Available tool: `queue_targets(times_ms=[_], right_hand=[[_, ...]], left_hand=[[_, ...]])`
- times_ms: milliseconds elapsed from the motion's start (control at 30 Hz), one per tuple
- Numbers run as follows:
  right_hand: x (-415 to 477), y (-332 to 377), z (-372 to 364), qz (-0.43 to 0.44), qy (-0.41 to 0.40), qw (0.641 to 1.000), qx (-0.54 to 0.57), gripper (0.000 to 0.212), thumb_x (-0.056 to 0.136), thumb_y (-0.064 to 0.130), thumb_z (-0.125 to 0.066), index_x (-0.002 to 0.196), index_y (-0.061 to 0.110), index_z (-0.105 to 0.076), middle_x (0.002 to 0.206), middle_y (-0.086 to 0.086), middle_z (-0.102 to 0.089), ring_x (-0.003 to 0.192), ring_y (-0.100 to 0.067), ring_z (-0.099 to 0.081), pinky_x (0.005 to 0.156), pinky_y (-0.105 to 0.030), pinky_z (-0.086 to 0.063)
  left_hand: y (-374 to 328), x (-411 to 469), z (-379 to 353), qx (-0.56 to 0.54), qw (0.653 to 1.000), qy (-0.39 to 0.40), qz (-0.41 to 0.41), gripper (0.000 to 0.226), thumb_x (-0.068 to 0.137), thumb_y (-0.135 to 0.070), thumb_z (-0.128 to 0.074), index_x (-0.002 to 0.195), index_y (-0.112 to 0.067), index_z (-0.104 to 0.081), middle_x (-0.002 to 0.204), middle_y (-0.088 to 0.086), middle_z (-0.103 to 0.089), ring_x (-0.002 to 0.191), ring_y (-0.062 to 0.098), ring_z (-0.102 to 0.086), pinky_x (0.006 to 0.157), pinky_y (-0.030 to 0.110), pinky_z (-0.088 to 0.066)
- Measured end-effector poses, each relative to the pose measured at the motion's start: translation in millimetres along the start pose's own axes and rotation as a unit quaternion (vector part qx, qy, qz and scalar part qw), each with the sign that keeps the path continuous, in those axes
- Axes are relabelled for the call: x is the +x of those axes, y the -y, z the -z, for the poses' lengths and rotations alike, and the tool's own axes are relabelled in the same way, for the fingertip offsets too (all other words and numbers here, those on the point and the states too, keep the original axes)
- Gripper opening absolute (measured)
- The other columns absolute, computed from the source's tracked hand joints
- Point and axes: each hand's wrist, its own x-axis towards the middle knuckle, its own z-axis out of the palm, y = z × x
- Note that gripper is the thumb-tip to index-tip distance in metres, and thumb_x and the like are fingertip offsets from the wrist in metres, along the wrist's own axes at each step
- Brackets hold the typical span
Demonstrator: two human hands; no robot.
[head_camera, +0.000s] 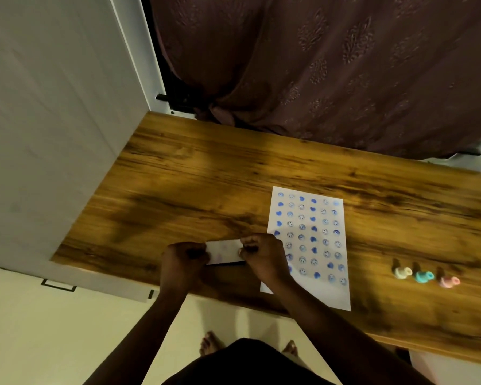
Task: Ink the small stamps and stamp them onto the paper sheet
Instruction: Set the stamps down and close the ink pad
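a small flat white case [225, 252], probably the ink pad, is held between both hands just above the near part of the wooden surface [195, 190]. the left hand [182, 262] is closed around the case's left end, its grip clenched on it with the fingers curled over the top edge. the right hand [263, 255] is closed on the case's right end, with the fingertips pinching its upper corner. faint purple smudges are seen on the pale face of the case, and a dark edge runs along its underside. whether the case is open or closed cannot be told.

the paper sheet [307, 293] lies flat on the surface just to the right of the hands, and its lower left part is covered by the right wrist. it is filled with rows of blue stamped marks, smiling faces mixed with solid hearts, and a bare strip is left along its near edge.

three small stamps are set in a row on the surface, well apart from the sheet on its right: a cream stamp [402, 272], a teal stamp [424, 276] and a pink stamp [449, 282]. each is lying tilted and none is touched by a hand.

a dark patterned curtain [331, 65] hangs behind the surface, and a white panel [53, 120] stands at its left. bare feet are seen on the pale floor [39, 329] below.
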Motion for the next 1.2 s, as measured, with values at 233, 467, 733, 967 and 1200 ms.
queue_targets(times_ms=[233, 467, 733, 967, 1200], right_hand=[[-8.6, -1.7, -6.6, 0.02, -0.011, 1.0, -0.011, 0.024, 0.088, 0.015, -0.077, 0.111, 0.01, -0.075, 0.111, -0.004, -0.077, 0.103, -0.017, -0.071, 0.092, -0.021, -0.053], [-9.0, -1.5, -9.5, 0.01, -0.015, 1.0, -0.004, 0.021, 0.086, 0.015, -0.08, 0.107, 0.014, -0.075, 0.107, -0.002, -0.077, 0.1, -0.017, -0.072, 0.093, -0.031, -0.058], [-10.0, -1.3, -7.5, -0.024, -0.04, 0.998, 0.034, 0.02, 0.085, 0.011, -0.079, 0.105, 0.014, -0.074, 0.106, -0.001, -0.076, 0.098, -0.015, -0.071, 0.073, -0.006, -0.046], [-20.9, -20.6, 44.0, -0.019, -0.116, 0.991, 0.068, 0.025, 0.083, 0.013, -0.082, 0.107, 0.016, -0.074, 0.108, 0.002, -0.077, 0.101, -0.01, -0.071, 0.089, -0.018, -0.054], [-50.6, -74.4, 123.2, -0.087, -0.214, 0.969, 0.093, 0.018, 0.079, 0.01, -0.083, 0.095, 0.015, -0.077, 0.097, 0.005, -0.078, 0.088, -0.007, -0.071, 0.084, -0.019, -0.056]], left_hand=[[4.8, -2.6, -3.5, 0.019, 0.999, -0.001, 0.026, 0.028, 0.08, -0.009, -0.085, 0.107, -0.01, -0.079, 0.106, 0.009, -0.08, 0.089, 0.018, -0.072, 0.078, 0.022, -0.052], [6.9, -2.9, -1.0, 0.008, 0.999, 0.004, 0.033, 0.029, 0.079, -0.012, -0.086, 0.106, -0.014, -0.078, 0.11, 0.009, -0.079, 0.099, 0.024, -0.074, 0.092, 0.04, -0.059], [-0.1, -4.7, -5.6, 0.007, 1.0, -0.01, 0.021, 0.03, 0.079, -0.01, -0.086, 0.108, -0.012, -0.079, 0.108, 0.008, -0.08, 0.091, 0.016, -0.074, 0.079, 0.023, -0.053], [-50.3, -6.5, -32.0, -0.013, 0.999, 0.025, -0.041, 0.03, 0.081, -0.013, -0.086, 0.11, -0.015, -0.078, 0.105, -0.002, -0.078, 0.086, 0.003, -0.071, 0.085, 0.015, -0.052], [-112.4, -32.4, -109.9, -0.074, 0.992, 0.085, -0.062, 0.027, 0.079, -0.007, -0.086, 0.1, -0.023, -0.08, 0.098, 0.004, -0.082, 0.08, 0.003, -0.074, 0.085, 0.03, -0.064]])
